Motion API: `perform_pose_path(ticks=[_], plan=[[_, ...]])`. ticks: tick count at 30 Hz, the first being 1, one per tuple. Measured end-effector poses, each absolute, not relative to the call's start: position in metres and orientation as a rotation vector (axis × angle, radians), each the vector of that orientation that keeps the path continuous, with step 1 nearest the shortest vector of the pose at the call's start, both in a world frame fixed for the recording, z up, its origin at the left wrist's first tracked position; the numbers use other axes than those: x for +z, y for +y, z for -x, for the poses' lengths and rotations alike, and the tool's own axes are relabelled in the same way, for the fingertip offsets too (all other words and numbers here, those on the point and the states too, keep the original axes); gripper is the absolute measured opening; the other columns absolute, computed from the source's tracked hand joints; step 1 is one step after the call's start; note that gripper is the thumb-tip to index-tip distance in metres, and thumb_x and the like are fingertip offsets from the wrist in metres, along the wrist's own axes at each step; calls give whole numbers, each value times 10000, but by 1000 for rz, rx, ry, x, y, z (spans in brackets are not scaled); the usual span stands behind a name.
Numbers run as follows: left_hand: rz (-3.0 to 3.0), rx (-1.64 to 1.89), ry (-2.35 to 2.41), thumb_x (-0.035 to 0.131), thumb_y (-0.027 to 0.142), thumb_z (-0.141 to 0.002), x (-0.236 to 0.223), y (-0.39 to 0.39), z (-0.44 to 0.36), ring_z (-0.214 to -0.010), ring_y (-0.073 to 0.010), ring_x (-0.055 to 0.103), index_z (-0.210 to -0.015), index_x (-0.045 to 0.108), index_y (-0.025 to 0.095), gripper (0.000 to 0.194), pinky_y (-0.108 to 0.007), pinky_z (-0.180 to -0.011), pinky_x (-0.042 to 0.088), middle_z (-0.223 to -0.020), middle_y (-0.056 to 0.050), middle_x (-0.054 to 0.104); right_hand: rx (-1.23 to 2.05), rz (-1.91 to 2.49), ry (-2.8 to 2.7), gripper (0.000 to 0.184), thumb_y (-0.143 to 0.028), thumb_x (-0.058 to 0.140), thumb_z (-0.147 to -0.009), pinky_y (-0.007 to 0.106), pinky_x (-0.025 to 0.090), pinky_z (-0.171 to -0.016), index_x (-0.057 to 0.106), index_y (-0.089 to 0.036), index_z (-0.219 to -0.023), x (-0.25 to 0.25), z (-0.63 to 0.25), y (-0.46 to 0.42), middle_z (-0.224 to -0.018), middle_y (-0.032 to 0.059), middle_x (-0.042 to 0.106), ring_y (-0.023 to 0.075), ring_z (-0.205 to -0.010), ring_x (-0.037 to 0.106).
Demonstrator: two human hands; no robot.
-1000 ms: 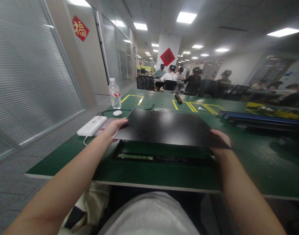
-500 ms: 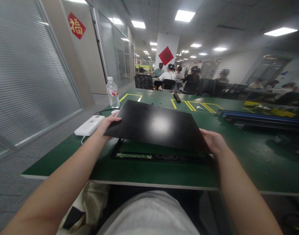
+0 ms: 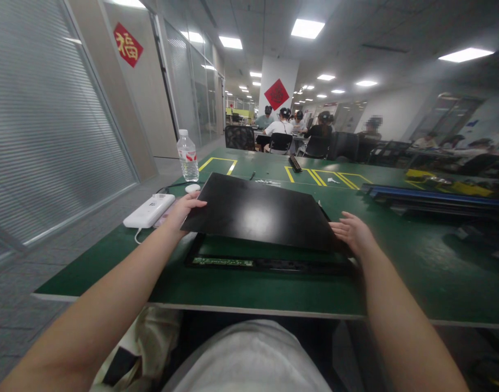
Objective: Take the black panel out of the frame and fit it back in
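Note:
A thin black display panel [image 3: 255, 212] lies tilted above a black rectangular frame [image 3: 306, 265], whose near side bears a green circuit strip [image 3: 222, 262]. My left hand [image 3: 189, 209] grips the panel at its left edge, thumb on the top face and the other fingers hidden beneath. At the right edge, my right hand [image 3: 352, 231] has its fingers stretched out and somewhat apart, the tips touching the panel near its corner. Most of the frame is hidden under the panel.
On the green table [image 3: 257, 296], a white power bank [image 3: 150, 210] with a cable and a water bottle [image 3: 188, 157] stand left. Small loose pieces [image 3: 269, 182] lie behind the panel. Long dark and blue bars [image 3: 432, 196] lie right. Several people sit farther back.
The panel has come down slightly and shifted, showing small pieces behind it. My right hand's fingers have loosened and spread at the edge, while my left hand keeps its grip.

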State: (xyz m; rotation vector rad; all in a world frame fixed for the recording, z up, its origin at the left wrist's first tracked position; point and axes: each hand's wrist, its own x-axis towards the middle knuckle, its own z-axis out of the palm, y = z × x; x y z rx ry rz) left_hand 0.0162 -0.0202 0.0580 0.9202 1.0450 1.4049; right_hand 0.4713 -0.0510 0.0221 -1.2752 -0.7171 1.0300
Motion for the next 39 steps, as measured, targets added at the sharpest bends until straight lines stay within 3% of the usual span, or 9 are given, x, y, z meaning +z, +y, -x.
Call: perform_pose_path(ticks=[7,15,21,29,39], plan=[[-951,1419,1068,692,124,-492,51,-15,-13,-630,-190,645,-870,652,187,386,-284,-592,511,-683,17,673,887,1322,-850,616,-153,633,-620,223,496,-453,502,-219,-1219,21,-471,-52,-693,42,731,193,-573,679],[-940,1422,1133,719,140,-482,43,-14,-15,-686,-209,664,-995,599,200,531,-316,-639,516,-732,28,676,747,1395,-925,614,-161,634,-578,153,297,-360,566,-184,-1187,14,-471,-47,-609,3,697,100,-421,501],[-959,1385,1106,716,136,-465,39,-13,-19,-613,-190,641,-1003,604,166,550,-296,-591,493,-685,18,675,708,1461,-927,576,-194,651,-598,175,353,-381,571,-173,-1168,14,-474,-48,-583,4,679,100,-388,478],[-909,1349,1203,718,123,-437,36,-12,-24,-565,-195,643,-969,580,179,553,-291,-546,492,-666,17,682,622,1570,-896,501,-198,630,-660,181,351,-389,590,-138,-1156,15,-476,-50,-545,24,649,132,-412,544],[-917,1306,1295,723,122,-443,33,-8,-19,-563,-210,657,-939,577,206,524,-282,-507,481,-626,36,671,614,1614,-874,335,-208,645,-669,194,326,-377,616,-163,-999,18,-474,-52,-536,29,644,132,-399,534]])
